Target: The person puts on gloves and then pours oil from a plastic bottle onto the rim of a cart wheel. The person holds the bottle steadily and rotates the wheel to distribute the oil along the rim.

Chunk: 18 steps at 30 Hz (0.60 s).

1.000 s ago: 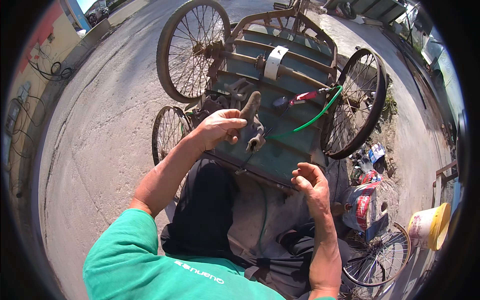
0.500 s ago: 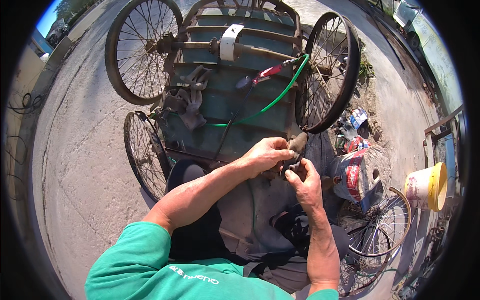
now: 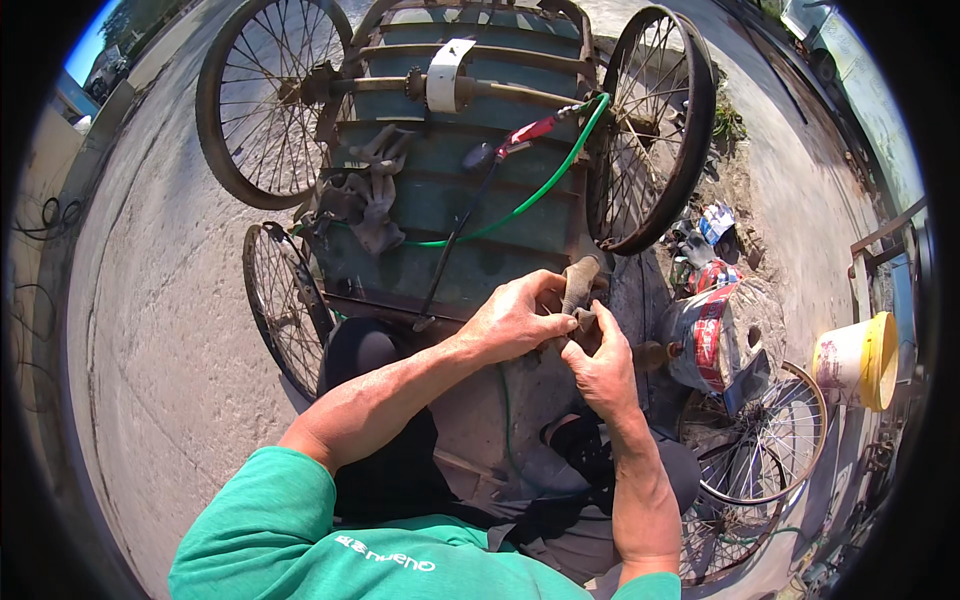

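Note:
Both hands meet at the near right corner of an upturned green cart [image 3: 440, 285]. Between them is a grey-brown, rounded piece [image 3: 579, 283], much like worn cloth or a glove finger; its exact kind does not show. My left hand [image 3: 512, 318] pinches it from the left, thumb pressed near its lower end. From below, my right hand [image 3: 602, 368] grips the same lower end between thumb and fingers. Part of the piece is hidden by the fingers. On the cart's left side lie crumpled grey work gloves [image 3: 372, 205].
Spoked wheels [image 3: 655, 130] stand on the cart's axle [image 3: 515, 93]. A red-handled air tool [image 3: 525, 133] with a green hose [image 3: 560, 170] rests across it. To my right are a round, red-banded container [image 3: 705, 340], a yellow-rimmed bucket [image 3: 878, 360] and loose wheels [image 3: 790, 430].
The held piece has shifted slightly left and up between my fingers. My left hand has turned a little, its thumb now closer to my right fingertips. The whole view has shifted slightly.

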### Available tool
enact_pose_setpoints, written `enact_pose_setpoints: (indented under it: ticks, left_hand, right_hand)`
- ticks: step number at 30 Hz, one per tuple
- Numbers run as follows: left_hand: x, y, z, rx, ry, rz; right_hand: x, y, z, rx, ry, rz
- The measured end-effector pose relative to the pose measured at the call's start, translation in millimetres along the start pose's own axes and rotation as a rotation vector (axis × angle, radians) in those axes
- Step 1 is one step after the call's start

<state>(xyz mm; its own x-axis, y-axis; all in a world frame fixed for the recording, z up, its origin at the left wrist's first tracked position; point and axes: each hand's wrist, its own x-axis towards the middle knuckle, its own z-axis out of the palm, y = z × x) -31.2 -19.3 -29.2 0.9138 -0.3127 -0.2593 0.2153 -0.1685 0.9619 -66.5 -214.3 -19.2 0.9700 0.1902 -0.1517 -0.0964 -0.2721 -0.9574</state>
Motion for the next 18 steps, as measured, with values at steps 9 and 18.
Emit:
enact_pose_setpoints:
  ticks: [9, 18]
  left_hand:
    - [-4.8, -2.4, -1.0, -0.022, 0.063, 0.106]
    - [-1.7, -13.8, -5.2, 0.218, 0.133, 0.202]
  right_hand:
    - [10.6, 26.6, 6.4, 0.099, 0.034, -0.024]
    - [8.8, 17.8, 16.0, -0.01, 0.056, -0.067]
